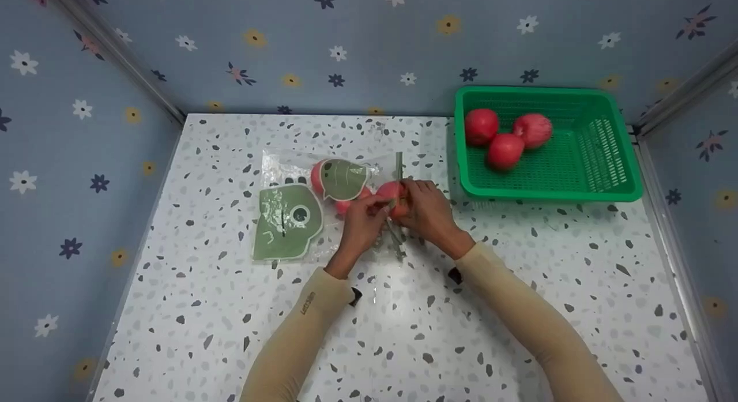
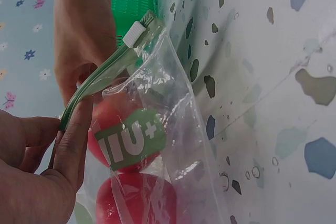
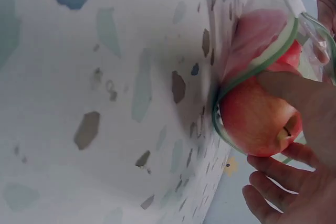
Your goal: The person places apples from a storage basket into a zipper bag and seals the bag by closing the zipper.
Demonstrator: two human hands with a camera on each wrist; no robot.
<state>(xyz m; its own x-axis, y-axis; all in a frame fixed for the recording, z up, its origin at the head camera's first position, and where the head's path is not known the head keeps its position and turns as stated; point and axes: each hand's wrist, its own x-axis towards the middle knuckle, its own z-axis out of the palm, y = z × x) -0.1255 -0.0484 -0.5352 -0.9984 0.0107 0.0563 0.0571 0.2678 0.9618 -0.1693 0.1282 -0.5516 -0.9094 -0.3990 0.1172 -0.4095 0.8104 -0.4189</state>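
Two hands meet at the open mouth of a clear plastic zip bag [image 1: 314,209] lying flat near the middle of a speckled white worktop [image 1: 519,286]. The left hand [image 1: 362,220] pinches the bag's green zip strip [image 2: 105,74] between thumb and fingers, holding the opening apart. The right hand [image 1: 425,209] curls its fingers around a red apple [image 3: 257,119] that sits right in the opening, half ringed by the zip strip. Both arms wear beige sleeves.

Inside the bag, at least two more red apples [image 2: 123,145] lie pressed together, partly hidden behind green printed labels on the plastic. A small white slider [image 2: 134,31] sits at one end of the zip strip.

To the right of the bag, near the back corner of the worktop, stands a green plastic basket [image 1: 599,183] with slotted walls. Three red apples [image 1: 506,135] rest in its left half, touching one another. Blue walls [image 1: 86,160] patterned with small flowers enclose the worktop on three sides.
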